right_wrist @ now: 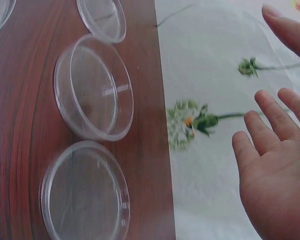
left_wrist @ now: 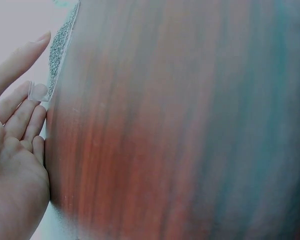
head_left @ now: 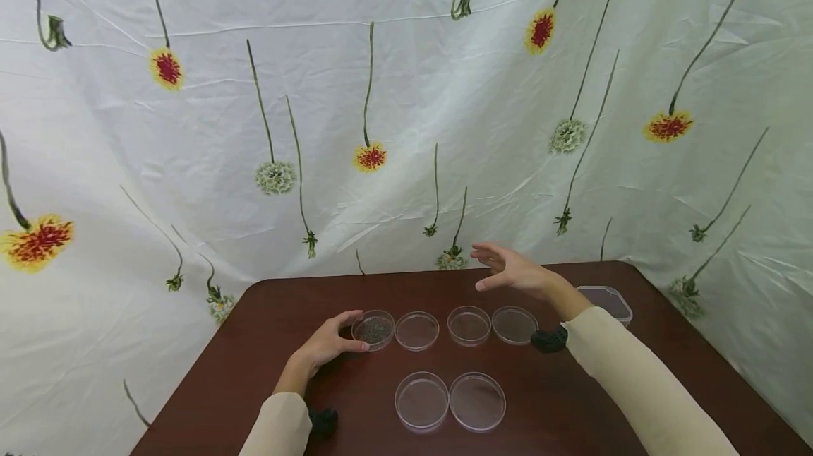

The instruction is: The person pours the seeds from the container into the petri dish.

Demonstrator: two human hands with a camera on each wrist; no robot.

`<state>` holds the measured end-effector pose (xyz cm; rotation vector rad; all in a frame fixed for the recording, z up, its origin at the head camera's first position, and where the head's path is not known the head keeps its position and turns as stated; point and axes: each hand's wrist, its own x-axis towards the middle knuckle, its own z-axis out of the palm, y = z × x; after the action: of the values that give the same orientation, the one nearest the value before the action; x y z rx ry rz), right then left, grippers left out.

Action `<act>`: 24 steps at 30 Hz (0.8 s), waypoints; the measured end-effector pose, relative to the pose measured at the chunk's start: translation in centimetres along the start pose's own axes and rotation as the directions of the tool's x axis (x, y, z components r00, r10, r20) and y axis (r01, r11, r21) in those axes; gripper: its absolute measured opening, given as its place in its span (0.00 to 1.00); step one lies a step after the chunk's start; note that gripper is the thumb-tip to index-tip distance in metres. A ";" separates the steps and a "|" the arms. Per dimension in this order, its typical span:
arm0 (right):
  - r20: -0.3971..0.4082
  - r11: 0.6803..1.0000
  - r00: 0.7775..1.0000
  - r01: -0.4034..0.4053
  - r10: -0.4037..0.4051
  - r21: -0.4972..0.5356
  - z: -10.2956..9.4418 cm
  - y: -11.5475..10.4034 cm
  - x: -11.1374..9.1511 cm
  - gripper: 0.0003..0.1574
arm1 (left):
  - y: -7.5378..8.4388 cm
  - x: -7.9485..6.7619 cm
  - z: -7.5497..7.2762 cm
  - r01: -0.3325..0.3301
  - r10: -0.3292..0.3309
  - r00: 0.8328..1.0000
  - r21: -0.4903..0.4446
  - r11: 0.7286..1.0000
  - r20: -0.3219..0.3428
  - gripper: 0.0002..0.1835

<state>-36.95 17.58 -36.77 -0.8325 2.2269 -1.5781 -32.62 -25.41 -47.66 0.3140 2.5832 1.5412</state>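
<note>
At the left end of the back row is a clear petri dish (head_left: 373, 330) holding dark grey-green granules. My left hand (head_left: 327, 343) holds this dish from its left side, thumb at the near edge and index finger at the far edge. The left wrist view shows the granules (left_wrist: 60, 50) through the dish wall beside the fingers. My right hand (head_left: 513, 274) is raised above the table's back edge, fingers spread, with nothing in it. Below it are two clear dishes, a left one (head_left: 469, 325) and a right one (head_left: 515, 325).
Another clear dish (head_left: 416, 331) stands right of the granule dish. Two more, a left one (head_left: 422, 401) and a right one (head_left: 478, 402), sit nearer the front. A clear plastic container (head_left: 606, 301) lies at the back right of the brown table (head_left: 546, 399). Flowered cloth (head_left: 406, 103) hangs behind.
</note>
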 end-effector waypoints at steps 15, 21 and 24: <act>0.072 0.998 0.997 -0.004 0.000 0.067 4.8 1.0 3.5 0.57 | 0.2 0.2 0.2 0.001 -0.001 1.000 0.005 1.000 -0.002 0.43; 0.104 0.999 0.995 -0.014 0.009 0.048 7.1 1.7 4.8 0.55 | 0.0 0.1 0.0 -0.001 0.001 1.000 -0.001 1.000 0.005 0.43; 0.110 0.999 0.994 -0.028 0.025 0.025 7.9 2.1 5.5 0.54 | 0.0 0.1 -0.1 -0.002 0.002 1.000 -0.004 1.000 0.005 0.43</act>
<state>-37.62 8.74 -41.07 -0.8577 2.1278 -1.5087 -32.70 -25.50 -47.63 0.3203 2.5765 1.5433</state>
